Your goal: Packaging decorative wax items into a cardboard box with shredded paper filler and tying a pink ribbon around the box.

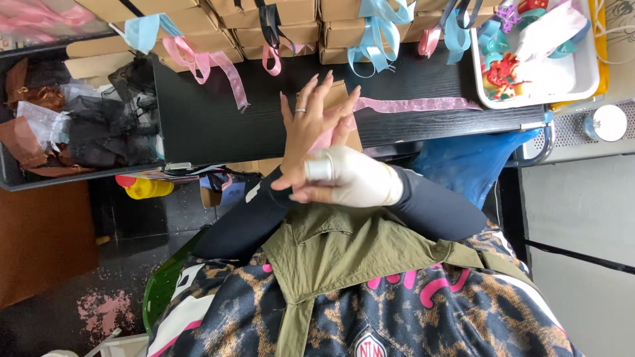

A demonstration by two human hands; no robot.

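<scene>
Pink ribbon (pixel 423 104) is laid flat across the black bench (pixel 218 122), running from under the hands out toward a white tray (pixel 582 82) at the far end. A small brown box (pixel 338 96) is seen beneath the hands, mostly covered by them, with the near end of the ribbon passing over it.

Both forearms are crossed over each other in front of the body, in dark sleeves. The left hand (pixel 307 129) is held with its fingers spread and extended toward the row of boxes, a ring being worn on one finger; its palm is pressed down onto the box and ribbon. The right hand (pixel 350 177) is wrapped in a white bandage or glove, with a white cover on one finger, and is laid across the wrist of the left. Its fingers are drawn loosely together; whether anything is pinched between them cannot be told.

Along the far edge of the bench, stacked brown boxes (pixel 278 20) tied with blue, pink and black ribbons are lined up. Coloured ribbon bits and white cloth are held in the tray. A bin of dark and brown mesh pouches (pixel 79 129) is set beside the bench.
</scene>
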